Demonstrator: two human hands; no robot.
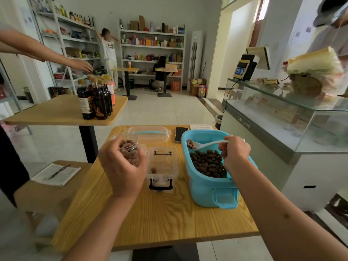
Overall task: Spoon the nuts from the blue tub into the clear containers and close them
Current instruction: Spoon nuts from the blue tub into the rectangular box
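Observation:
A blue tub [207, 187] with dark brown nuts [208, 163] stands on the right of the wooden table [160, 219]. My right hand [234, 152] grips the handle of a white spoon [206, 144]; its bowl holds a few nuts above the tub's far end. My left hand [122, 166] holds a round clear jar [128, 147], open at the top and partly filled with nuts, lifted over the table's left side. Between the hands sits a clear rectangular container [162, 164] with black clasps, open, with one or two nuts inside.
A clear lid with a blue handle [148, 133] lies at the table's far edge beside a phone [181, 134]. Dark bottles [96, 98] stand on another table at the left. A glass counter [282, 117] runs along the right. Another person's arm [47, 51] reaches toward shelves.

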